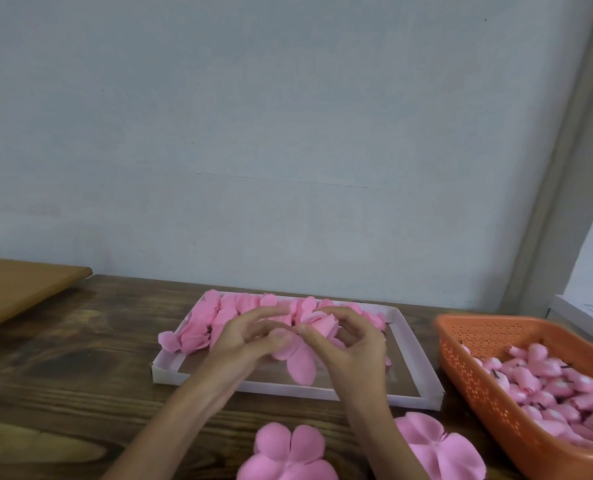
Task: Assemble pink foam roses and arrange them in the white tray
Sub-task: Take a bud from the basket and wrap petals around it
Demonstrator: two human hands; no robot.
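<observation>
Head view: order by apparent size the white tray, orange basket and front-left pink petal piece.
White cardboard tray
orange perforated plastic basket, cropped and nearer, so unsure
flat pink foam petal piece, smallest

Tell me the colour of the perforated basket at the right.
The basket is orange; the head view shows it best.

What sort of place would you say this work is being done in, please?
Probably a small handcraft workbench: a wooden table against a plain wall, an orange basket of pink buds, and a white tray holding foam roses.
</observation>
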